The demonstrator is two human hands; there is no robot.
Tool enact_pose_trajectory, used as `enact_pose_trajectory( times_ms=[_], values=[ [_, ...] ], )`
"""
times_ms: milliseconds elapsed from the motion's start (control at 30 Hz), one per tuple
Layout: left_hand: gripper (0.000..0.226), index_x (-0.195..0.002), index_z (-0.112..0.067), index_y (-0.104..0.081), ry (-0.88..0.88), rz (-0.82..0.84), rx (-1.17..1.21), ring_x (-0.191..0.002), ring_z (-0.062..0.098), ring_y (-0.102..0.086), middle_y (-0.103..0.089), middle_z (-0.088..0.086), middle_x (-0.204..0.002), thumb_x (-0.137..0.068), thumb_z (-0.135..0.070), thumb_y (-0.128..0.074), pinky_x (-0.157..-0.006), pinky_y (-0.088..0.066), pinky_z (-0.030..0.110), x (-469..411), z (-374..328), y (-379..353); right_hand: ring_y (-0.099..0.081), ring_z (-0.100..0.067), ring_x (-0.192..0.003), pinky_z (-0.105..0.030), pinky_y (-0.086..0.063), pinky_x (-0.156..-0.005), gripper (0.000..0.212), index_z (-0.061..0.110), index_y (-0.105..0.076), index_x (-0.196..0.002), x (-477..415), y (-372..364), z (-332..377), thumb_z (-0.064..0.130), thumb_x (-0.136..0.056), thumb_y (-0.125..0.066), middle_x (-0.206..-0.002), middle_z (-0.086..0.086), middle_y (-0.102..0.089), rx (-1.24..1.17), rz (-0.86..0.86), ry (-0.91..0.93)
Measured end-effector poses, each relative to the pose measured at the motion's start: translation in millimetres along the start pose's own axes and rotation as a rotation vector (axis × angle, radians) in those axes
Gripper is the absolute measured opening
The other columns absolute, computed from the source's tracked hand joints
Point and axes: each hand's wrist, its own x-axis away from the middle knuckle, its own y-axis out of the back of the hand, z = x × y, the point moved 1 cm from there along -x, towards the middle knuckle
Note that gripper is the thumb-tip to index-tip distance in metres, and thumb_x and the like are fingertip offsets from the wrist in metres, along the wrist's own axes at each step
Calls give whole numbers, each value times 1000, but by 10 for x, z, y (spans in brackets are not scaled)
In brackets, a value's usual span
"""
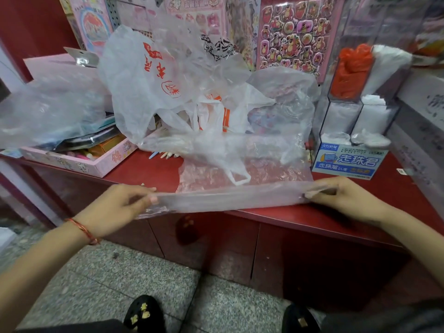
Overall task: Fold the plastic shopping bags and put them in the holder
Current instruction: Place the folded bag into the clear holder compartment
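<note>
A clear thin plastic shopping bag (228,198), gathered into a long narrow strip, is stretched level along the near edge of the dark red counter surface (149,169). The left hand (122,203) pinches its left end between thumb and curled fingers, and the right hand (336,195) pinches the right end the same way. Pulling from both ends probably makes the slippery film lie taut and flat, so the creases hold for the next fold. Just behind the strip more crinkled clear film with a loop handle (237,176) lies flat on the surface; whether it belongs to the same bag I cannot tell.

Farther back sits a loose heap of crumpled white and clear bags with orange print (168,80), seemingly waiting their turn. At the far right stands the clear acrylic holder with several compartments (336,111), one upper cell packed with red bags (350,68), others with white ones. It is well apart from the strip, which looks too long to go in yet. A pink cardboard box of stationery (72,162) lies at the left
</note>
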Motion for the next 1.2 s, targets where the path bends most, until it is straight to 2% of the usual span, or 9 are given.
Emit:
enact_pose_trajectory(
  times_ms=[100, 200, 300, 400, 500, 700, 833, 1033, 1200],
  values=[
    [27, -69, -42, -71, 103, -145, 273, -57, -5, -58, -66, -18, -62, -88, -25, -60, -58, -41, 4, -17, -48, 206, -51, -6, -51, -9, -38, -49, 16, 8, -71, -69, -34, -42, 0, 9, -82, -64, -61, -1, -63, -53, -46, -82],
    [35, -70, -25, -74, 183, -354, 471, -79, 1, -66, -71, -13, -73, -94, -20, -48, -83, -50, 19, -16, -76, 341, -45, -16, -54, -13, -34, -44, 13, 6, -69, -74, -58, -81, -9, 11, -85, -64, -64, -15, -55, -14, -84, -135],
    [19, -91, -23, -64, 135, -497, 179, -98, 16, -60, -67, -7, -92, -97, -30, -47, -82, -39, 5, -61, -199, 363, -45, -22, -59, -18, -33, -44, 11, 6, -70, -78, -104, -106, 21, 14, -85, -66, -67, -19, -56, 51, -74, -163],
    [32, -99, -27, -62, 3, -391, 79, -92, 1, -58, -64, -12, -95, -89, -52, -44, -80, -41, 13, -186, -586, 282, -43, -17, -50, -17, -32, -41, 17, -2, -68, -79, -134, -130, 51, 14, -85, -66, -59, -12, -52, 122, -43, -188],
    [20, -106, -26, -63, -68, -130, 93, -90, -20, -51, -62, -20, -101, -92, -38, -53, -79, -35, -2, -458, -847, -34, -51, -12, -60, -17, -37, -52, 16, 4, -71, -79, -155, -156, 117, 19, -84, -68, -67, -10, -62, 229, -35, -168],
    [46, -102, -15, -69, 0, 350, -35, -88, 10, -59, -67, 0, -98, -85, -55, -56, -80, -45, 24, -951, -747, -692, -49, -6, -59, -10, -35, -51, 16, 5, -71, -78, -232, -212, 113, 18, -86, -66, -64, 3, -59, 226, -60, -189],
    [66, -58, -11, -39, -34, 391, -99, -58, 17, -36, -36, 9, -65, -68, -77, -39, -60, -31, 33, -1046, -723, -684, -61, -9, -63, -19, -45, -64, 14, 10, -68, -79, -240, -218, 10, 21, -87, -65, -73, -2, -70, 81, -159, -227],
    [36, -64, -17, -45, 33, 348, -131, -63, 10, -41, -45, -4, -67, -94, -36, -51, -60, -31, 23, -1242, -646, -616, -54, -11, -54, -22, -40, -57, 34, -6, -63, -73, -328, -242, -116, 25, -87, -64, -62, -2, -60, 2, -342, -259],
    [25, -86, -11, -49, 59, 260, -218, -71, 14, -45, -46, -4, -72, -99, -32, -41, -56, -29, 22, -1369, -601, -687, -67, -32, -82, -41, -49, -86, 50, -8, -66, -89, -392, -137, -130, 42, -86, -62, -87, -18, -71, -82, -296, -424]
  ],
)
